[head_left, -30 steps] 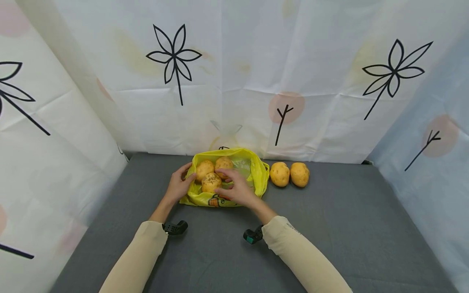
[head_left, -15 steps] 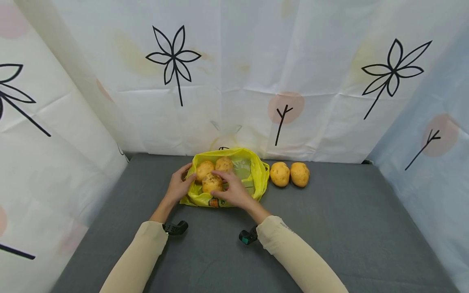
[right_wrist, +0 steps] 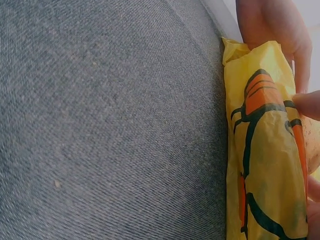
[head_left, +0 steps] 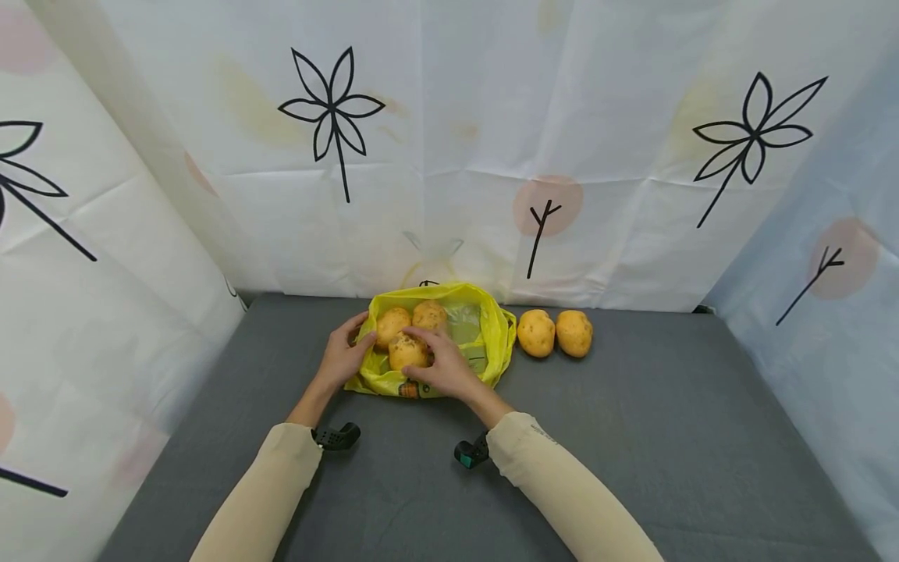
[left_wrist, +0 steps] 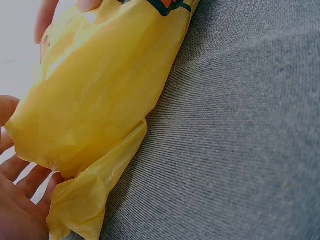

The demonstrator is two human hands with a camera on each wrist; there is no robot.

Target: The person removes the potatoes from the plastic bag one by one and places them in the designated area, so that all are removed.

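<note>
A person in cream-coloured sleeves [head_left: 260, 492] bent both bare hands to a crinkled, bright yellow plastic bag [head_left: 500, 343], which lay mouth-up near the far edge of a bench [head_left: 632, 453] covered in dark grey cloth. The left hand [head_left: 342, 359] held the bag's left rim, its thumb lapped over the edge and its fingers on the outer side of the plastic. The right hand [head_left: 449, 371] reached in over the near rim, its fingers parted from the thumb by about the breadth of a potato and curved round the rounded, yellow-brown front potato [head_left: 407, 353], with its speckled skin; how firmly they pressed could not be told. That potato sat inside the bag's left part, close against a smooth, tan left potato [head_left: 392, 325] and near a paler back potato [head_left: 429, 314]. An orange-and-black print [right_wrist: 262, 95] marked the bag's near side. Just beyond its right end, two more golden, oval potatoes [head_left: 574, 334] rested side by side on the cloth. Each wrist carried a curved black device [head_left: 338, 437], and behind the bench hung a white curtain [head_left: 449, 140] bearing black line-drawn flowers and pale pink discs
</note>
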